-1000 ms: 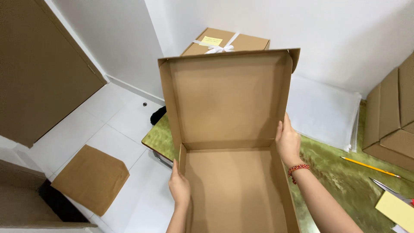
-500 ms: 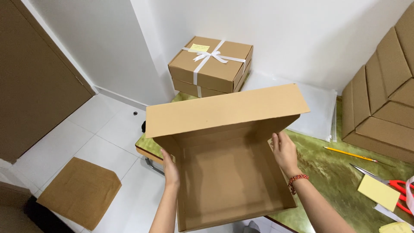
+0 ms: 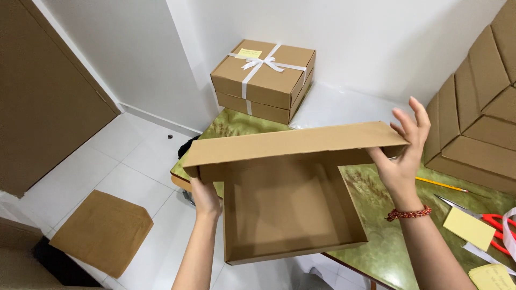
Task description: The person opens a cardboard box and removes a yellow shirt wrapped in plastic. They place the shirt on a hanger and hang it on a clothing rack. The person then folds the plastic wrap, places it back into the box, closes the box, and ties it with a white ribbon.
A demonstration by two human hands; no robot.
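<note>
Both forearms bare, no sleeves in view; right hand [image 3: 404, 161] has a red beaded bracelet [image 3: 408, 214] at the wrist; left hand [image 3: 206, 197] wears nothing; no rings or gloves visible.

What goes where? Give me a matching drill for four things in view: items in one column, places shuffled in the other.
Items:
1. Open box
2. Ribboned box
3. Pencil
4. Flat cardboard

Places:
A. On the floor, left of the table
B. Between left hand and right hand
C. At the table's far corner by the wall
D. On the green table, right of the right hand

Pairs: 1-B, 2-C, 3-D, 4-A
</note>
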